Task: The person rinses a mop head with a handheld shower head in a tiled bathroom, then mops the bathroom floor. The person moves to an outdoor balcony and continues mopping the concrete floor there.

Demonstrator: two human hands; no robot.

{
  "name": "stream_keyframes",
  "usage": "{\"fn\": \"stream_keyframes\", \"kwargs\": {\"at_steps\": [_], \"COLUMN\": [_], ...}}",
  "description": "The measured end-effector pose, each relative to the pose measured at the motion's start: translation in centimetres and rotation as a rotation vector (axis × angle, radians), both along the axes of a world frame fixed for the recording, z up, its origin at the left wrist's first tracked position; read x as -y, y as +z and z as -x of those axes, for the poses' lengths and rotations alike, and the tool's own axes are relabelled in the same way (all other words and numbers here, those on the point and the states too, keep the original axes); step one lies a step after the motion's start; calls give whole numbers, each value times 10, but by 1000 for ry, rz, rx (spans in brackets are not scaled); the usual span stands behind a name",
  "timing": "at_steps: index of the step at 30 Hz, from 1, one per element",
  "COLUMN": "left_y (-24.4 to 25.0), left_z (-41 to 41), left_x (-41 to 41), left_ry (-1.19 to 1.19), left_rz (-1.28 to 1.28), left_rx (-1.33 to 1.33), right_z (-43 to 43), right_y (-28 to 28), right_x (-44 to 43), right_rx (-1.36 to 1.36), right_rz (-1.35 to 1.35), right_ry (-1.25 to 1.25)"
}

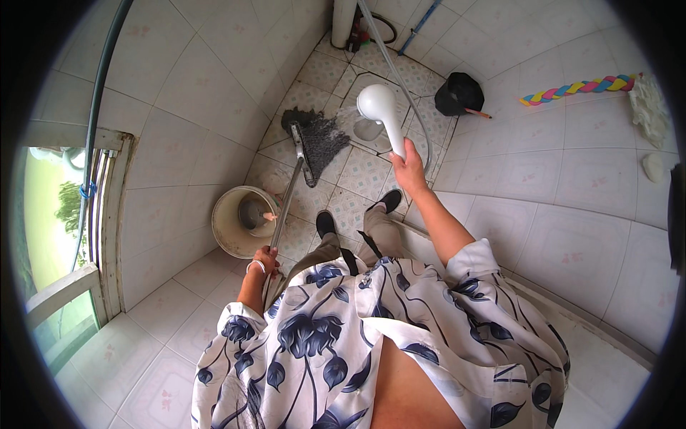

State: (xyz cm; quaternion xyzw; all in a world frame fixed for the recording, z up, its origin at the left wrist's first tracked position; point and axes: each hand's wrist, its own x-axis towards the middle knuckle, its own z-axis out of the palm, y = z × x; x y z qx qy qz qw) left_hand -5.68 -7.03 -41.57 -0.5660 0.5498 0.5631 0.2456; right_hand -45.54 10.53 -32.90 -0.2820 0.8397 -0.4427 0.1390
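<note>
My left hand (266, 260) grips the metal handle of a flat mop (328, 143), whose wet grey pile rests on the patterned floor tiles. In my right hand (409, 167) is a white shower head (377, 103) on a grey hose (399, 78). Water sprays from it leftward towards the mop pile. Beneath the shower head lies a squat toilet pan (370, 130), partly covered by it from this view. The mop handle passes close to the right side of a pale bucket (221, 220) with a smaller vessel inside.
A black bin (459, 94) stands by the right wall. A white pipe (343, 24) rises at the far corner. At left is an open window (115, 225) with a dark hose (102, 69) before it. A braided coloured strip (579, 90) hangs on the right wall.
</note>
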Motion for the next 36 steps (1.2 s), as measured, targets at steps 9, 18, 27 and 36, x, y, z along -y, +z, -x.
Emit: {"fn": "stream_keyframes", "kwargs": {"at_steps": [9, 18, 27, 36], "left_y": [7, -12, 108, 365], "left_z": [5, 0, 86, 124], "left_x": [-1, -2, -4, -56], "left_ry": [12, -595, -940, -52], "left_rz": [4, 162, 694, -997], "left_rx": [15, -110, -120, -2097], "right_z": [13, 23, 20, 5], "right_y": [22, 23, 1, -15], "right_x": [23, 23, 1, 10], "right_rx": [-96, -49, 59, 67], "right_rz": [105, 94, 65, -26], "right_ry": [-12, -36, -78, 39]}}
